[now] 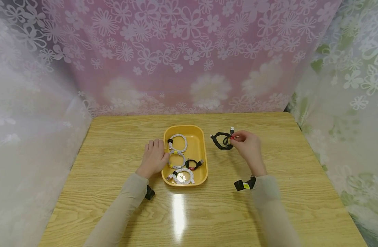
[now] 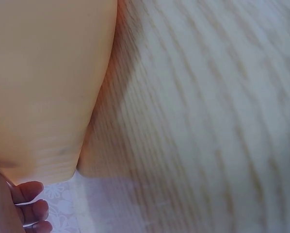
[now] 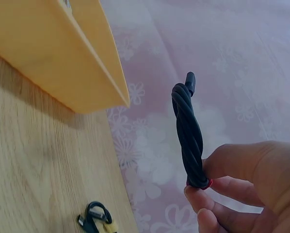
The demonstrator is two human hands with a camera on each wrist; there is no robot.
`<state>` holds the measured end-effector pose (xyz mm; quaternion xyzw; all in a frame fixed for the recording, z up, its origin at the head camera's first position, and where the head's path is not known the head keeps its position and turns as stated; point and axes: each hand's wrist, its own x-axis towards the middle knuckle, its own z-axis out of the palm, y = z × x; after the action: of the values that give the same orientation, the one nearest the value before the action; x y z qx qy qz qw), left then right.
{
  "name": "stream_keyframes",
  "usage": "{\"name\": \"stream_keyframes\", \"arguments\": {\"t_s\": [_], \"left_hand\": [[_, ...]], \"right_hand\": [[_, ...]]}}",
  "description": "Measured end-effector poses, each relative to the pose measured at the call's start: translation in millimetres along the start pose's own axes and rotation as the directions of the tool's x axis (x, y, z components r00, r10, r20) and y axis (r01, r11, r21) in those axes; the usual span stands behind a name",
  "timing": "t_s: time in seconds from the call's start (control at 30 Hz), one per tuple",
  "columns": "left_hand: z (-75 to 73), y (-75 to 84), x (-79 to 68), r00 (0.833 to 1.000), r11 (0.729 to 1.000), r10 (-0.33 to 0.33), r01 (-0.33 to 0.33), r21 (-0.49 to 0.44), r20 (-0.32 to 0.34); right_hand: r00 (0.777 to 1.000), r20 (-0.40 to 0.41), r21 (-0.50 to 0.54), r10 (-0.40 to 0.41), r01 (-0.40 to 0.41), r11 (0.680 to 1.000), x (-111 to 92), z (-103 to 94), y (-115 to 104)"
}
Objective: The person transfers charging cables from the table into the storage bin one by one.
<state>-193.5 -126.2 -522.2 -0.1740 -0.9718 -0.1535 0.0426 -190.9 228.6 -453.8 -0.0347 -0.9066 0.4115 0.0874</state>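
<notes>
A yellow plastic tray (image 1: 206, 154) holds several coiled cables. My left hand (image 1: 153, 157) grips its left rim, the thumb over the edge; three fingertips (image 2: 33, 209) show by the tray's outer wall (image 2: 48, 97) in the left wrist view. To the right of the tray, my right hand (image 1: 248, 147) pinches a coiled black cable (image 1: 218, 145) at its red tie, thumb against fingers. The coil (image 3: 186, 131) stands upright above the fingertips in the right wrist view. Below it on the table lies a smaller black cable (image 3: 94, 213) with a yellow tie.
In the tray are a white cable (image 1: 186, 142) with a black tie, a pale cable (image 1: 183, 159) with yellow ties, a small black cable (image 1: 189, 162) with a red tie, and another white cable (image 1: 190, 171). Floral curtains (image 1: 176, 51) surround the wooden table (image 1: 114, 147).
</notes>
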Motion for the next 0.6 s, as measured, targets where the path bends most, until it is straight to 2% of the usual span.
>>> {"name": "stream_keyframes", "arguments": {"t_s": [0.27, 0.6], "left_hand": [[0.7, -0.7, -0.3, 1.0, 1.0, -0.006, 0.006, -0.01, 0.0], [1.3, -0.6, -0.1, 1.0, 1.0, -0.01, 0.01, -0.023, 0.005]], "right_hand": [[0.998, 0.028, 0.007, -0.05, 0.049, 0.999, 2.5, 14.0, -14.2], [0.987, 0.061, -0.024, -0.149, 0.151, 0.988, 5.6, 28.5, -24.1]]}}
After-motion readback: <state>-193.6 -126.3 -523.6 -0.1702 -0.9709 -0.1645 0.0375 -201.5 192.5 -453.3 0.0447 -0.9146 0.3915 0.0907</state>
